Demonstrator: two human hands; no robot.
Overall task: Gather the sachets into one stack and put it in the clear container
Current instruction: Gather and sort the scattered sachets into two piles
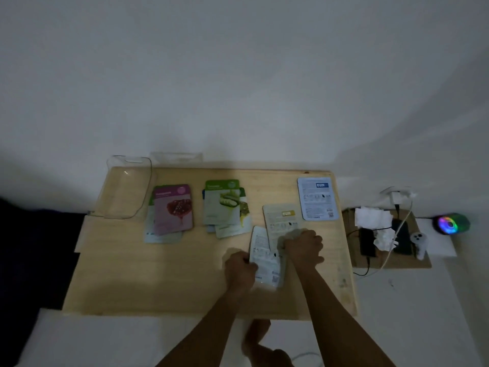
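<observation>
On the low wooden table [164,274] the sachets lay in several groups. The person's left hand [239,264] gripped the left edge of a white sachet [266,263] lying text-side up near the table's middle, fingers curled over its border. The right hand [304,246], just at that sachet's two o'clock, was closed on the lower corner of a beige sachet [281,219] with a yellow label, pinching it where it overlapped the white one.

At about eleven o'clock from the hands sat a small pile topped by a green sachet [221,202] showing a cucumber picture, with at least two more fanned out under it. Farther toward ten o'clock was another pile topped by a purple sachet [173,209]. A blue-and-white sachet [317,198] lay alone at one o'clock, near the table's far right corner.

The clear container [124,188] stood empty at the far left corner, at ten o'clock, just beside the purple pile.

Off to three o'clock, a cardboard sheet [420,260] on the floor held a dark phone [367,242], crumpled tissues [373,217] and cables, with a glowing rainbow light [448,223] beyond.
</observation>
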